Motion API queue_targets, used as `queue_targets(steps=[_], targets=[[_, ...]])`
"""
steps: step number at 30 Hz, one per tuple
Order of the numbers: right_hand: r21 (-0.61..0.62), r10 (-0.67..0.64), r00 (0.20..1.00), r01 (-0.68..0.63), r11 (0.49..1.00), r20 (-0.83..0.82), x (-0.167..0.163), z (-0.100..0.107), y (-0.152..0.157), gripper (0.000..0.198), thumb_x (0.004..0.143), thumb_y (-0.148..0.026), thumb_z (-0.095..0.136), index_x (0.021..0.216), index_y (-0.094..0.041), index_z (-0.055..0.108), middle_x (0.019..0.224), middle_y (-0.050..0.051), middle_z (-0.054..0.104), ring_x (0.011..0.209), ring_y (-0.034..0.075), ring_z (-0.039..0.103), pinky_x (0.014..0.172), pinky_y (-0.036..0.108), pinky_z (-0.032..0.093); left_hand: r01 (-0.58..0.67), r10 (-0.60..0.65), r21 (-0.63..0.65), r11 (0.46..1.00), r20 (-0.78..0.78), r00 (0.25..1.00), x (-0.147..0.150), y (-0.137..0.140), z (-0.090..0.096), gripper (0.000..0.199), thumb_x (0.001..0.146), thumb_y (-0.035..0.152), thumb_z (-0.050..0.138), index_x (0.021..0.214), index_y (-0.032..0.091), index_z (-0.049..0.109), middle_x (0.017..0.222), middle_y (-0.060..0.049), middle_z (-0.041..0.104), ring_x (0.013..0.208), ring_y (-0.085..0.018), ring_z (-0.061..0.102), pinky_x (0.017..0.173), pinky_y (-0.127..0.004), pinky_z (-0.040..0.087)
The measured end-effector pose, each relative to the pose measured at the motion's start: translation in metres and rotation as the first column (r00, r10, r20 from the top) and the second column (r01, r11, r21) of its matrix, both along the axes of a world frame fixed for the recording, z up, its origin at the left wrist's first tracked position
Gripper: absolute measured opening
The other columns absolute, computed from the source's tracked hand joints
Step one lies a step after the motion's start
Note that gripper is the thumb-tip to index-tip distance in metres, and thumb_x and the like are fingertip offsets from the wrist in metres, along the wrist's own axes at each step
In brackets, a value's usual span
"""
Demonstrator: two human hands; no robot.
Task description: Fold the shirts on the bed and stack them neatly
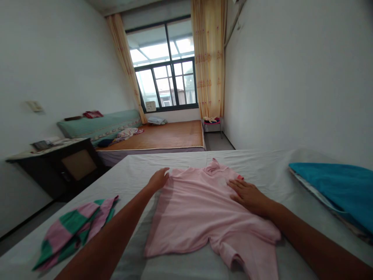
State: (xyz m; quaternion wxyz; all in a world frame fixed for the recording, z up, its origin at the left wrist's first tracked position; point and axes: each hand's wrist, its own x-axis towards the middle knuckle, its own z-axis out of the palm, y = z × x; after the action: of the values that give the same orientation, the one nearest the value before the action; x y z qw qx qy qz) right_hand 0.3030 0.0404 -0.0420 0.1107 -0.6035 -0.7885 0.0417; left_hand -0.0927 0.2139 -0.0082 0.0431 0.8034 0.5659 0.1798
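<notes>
A pink short-sleeved shirt (189, 210) lies spread on a white sheet (140, 165), with soft creases across its body. At the shirt's far left corner, my left hand (159, 180) is closed, its thumb and fingers pinching the edge. My right hand (247, 194) rests flat on the shirt's right part, fingers stretched out, beside a small red patch (240, 177). One sleeve (233, 254) points towards me, and the cloth at the near right runs out of view at the bottom.
A crumpled pink-and-green checked cloth (75, 229) lies to the left. On the right is a blue folded item (338, 186). Beyond stand another bed with a brown mat (175, 134), a dark cabinet (70, 167) and a small stool (212, 121); a white wall (300, 77) runs along the right.
</notes>
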Motion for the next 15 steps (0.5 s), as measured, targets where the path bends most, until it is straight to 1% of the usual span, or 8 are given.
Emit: queue_targets(steps=[3,6,8,10,11,13,15], targets=[[0.010,-0.001,1.000,0.001,1.000,0.014,0.001,-0.004,0.000,0.060,0.093,-0.053,0.033,0.142,-0.021,0.042,0.149,0.009,0.038,0.137,0.026,0.034,0.109,0.046,0.028,0.004,-0.004,-0.006,1.000,-0.039,0.999,0.019,0.017,-0.003,0.038,0.088,0.022,0.045,0.123,0.018,0.060,0.130,-0.011,0.060,0.123,-0.022,0.052,0.103,-0.034,0.039],[0.003,-0.004,1.000,0.004,1.000,-0.004,0.005,-0.001,0.000,0.059,0.092,-0.055,0.033,0.143,-0.025,0.041,0.150,0.007,0.037,0.137,0.026,0.033,0.110,0.046,0.027,0.007,-0.007,-0.011,1.000,-0.076,0.997,0.039,0.026,-0.011,0.038,0.086,0.023,0.049,0.122,0.020,0.060,0.126,-0.011,0.062,0.117,-0.022,0.056,0.096,-0.034,0.043],[-0.010,-0.002,1.000,0.002,1.000,-0.023,0.007,0.001,0.002,0.059,0.092,-0.055,0.034,0.144,-0.026,0.040,0.150,0.006,0.037,0.138,0.025,0.033,0.110,0.046,0.027,0.004,-0.004,-0.001,1.000,-0.095,0.995,0.046,0.029,-0.014,0.032,0.086,0.027,0.051,0.115,0.022,0.064,0.119,-0.011,0.065,0.111,-0.023,0.059,0.091,-0.033,0.046],[-0.026,0.001,0.999,-0.002,1.000,-0.042,0.008,0.003,0.004,0.059,0.092,-0.055,0.033,0.144,-0.027,0.040,0.150,0.005,0.037,0.138,0.025,0.032,0.111,0.045,0.026,-0.028,0.030,0.022,0.999,-0.110,0.993,0.044,0.032,-0.012,0.027,0.087,0.032,0.049,0.104,0.023,0.068,0.110,-0.011,0.067,0.105,-0.025,0.061,0.086,-0.034,0.047],[-0.033,-0.002,0.999,0.000,0.999,-0.052,0.008,0.003,0.005,0.059,0.093,-0.055,0.033,0.144,-0.026,0.040,0.150,0.005,0.037,0.138,0.025,0.031,0.111,0.045,0.026,-0.060,0.064,0.039,0.997,-0.115,0.991,0.040,0.035,-0.010,0.027,0.089,0.033,0.046,0.101,0.023,0.068,0.107,-0.011,0.067,0.103,-0.026,0.062,0.085,-0.036,0.047],[-0.037,-0.007,0.998,0.005,0.999,-0.068,0.007,0.003,0.009,0.060,0.093,-0.054,0.030,0.144,-0.023,0.041,0.150,0.006,0.037,0.139,0.025,0.030,0.112,0.045,0.026,-0.144,0.152,0.071,0.987,-0.117,0.981,0.027,0.039,-0.006,0.031,0.091,0.035,0.040,0.101,0.022,0.067,0.106,-0.013,0.066,0.102,-0.028,0.061,0.084,-0.039,0.047],[-0.032,0.007,0.997,-0.009,0.999,-0.071,0.005,0.002,0.011,0.061,0.094,-0.055,0.027,0.143,-0.022,0.042,0.149,0.006,0.038,0.139,0.024,0.029,0.112,0.043,0.025,-0.211,0.219,0.075,0.975,-0.122,0.968,0.012,0.044,-0.006,0.034,0.091,0.037,0.040,0.106,0.021,0.066,0.107,-0.014,0.065,0.103,-0.030,0.060,0.083,-0.041,0.047]])
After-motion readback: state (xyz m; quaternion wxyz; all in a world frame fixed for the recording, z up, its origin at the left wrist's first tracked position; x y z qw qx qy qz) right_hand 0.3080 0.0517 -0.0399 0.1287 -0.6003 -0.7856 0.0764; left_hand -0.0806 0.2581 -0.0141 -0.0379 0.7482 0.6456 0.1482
